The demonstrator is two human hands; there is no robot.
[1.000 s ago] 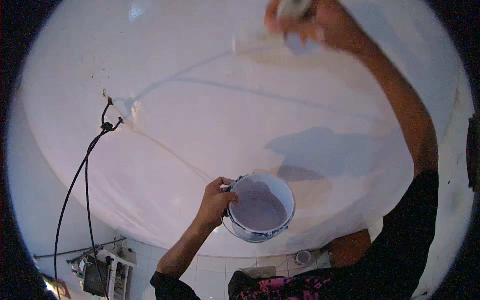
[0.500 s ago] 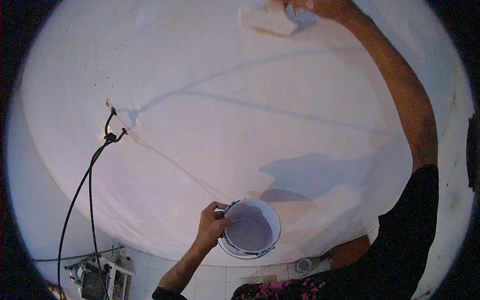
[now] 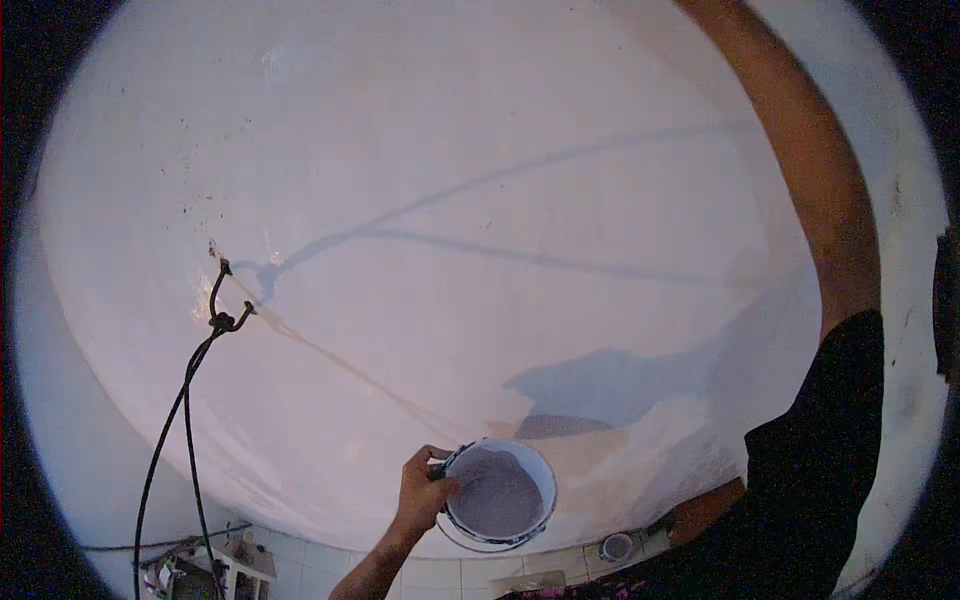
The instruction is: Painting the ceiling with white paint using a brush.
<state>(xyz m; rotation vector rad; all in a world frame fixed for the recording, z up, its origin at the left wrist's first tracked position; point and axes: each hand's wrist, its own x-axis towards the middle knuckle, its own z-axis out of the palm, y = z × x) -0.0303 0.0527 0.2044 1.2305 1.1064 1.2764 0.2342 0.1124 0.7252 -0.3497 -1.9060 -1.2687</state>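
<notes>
My left hand [image 3: 425, 485] grips the rim of a small white bucket [image 3: 500, 490] holding greyish liquid; its thin wire handle hangs below. My right arm [image 3: 820, 180] reaches up along the right side and leaves the top edge, so that hand is out of sight. In front of me a large, pale curved wall [image 3: 500, 110] fills most of the view, carrying shadows of rope and of an arm. A dark rope [image 3: 160, 450] is knotted at two fixing points [image 3: 228, 268] on the wall's left, with small dark marks above them.
At the lower left stands a white stand [image 3: 250, 575] with assorted items and a bar behind it. A small round container [image 3: 617, 546] sits on the white tiled floor [image 3: 430, 572] below the curved wall. A dark shape [image 3: 940, 300] stands at the far right.
My right hand, with a pale roller or brush, has moved up out of view. The wall, rope and bucket appear lower in the picture than before, my left hand moving down with the bucket.
</notes>
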